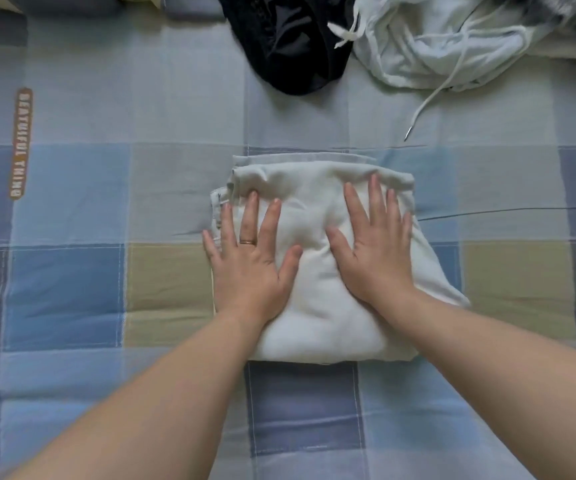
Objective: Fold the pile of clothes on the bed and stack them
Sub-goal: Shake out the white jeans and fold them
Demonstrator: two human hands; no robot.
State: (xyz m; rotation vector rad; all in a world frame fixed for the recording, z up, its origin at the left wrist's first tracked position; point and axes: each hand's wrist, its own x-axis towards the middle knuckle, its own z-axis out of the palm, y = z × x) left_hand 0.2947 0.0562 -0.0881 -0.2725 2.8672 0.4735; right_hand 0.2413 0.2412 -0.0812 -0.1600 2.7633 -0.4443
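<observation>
White folded garment (317, 271) lies mid-way across the bed (72, 289) under my left hand (248, 265) and right hand (376, 258), both flat with straight fingers, gripping nothing. Lifting off unevenly could let the bulky folds spring open; a black garment (293, 46) and a white hoodie (435, 39) lie unfolded at the far edge.

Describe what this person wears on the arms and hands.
The left hand wears one thin gold-coloured ring on its ring finger. The right hand shows no ring. Left forearm and right forearm are uncovered: no sleeve, watch or bracelet in view.
</observation>
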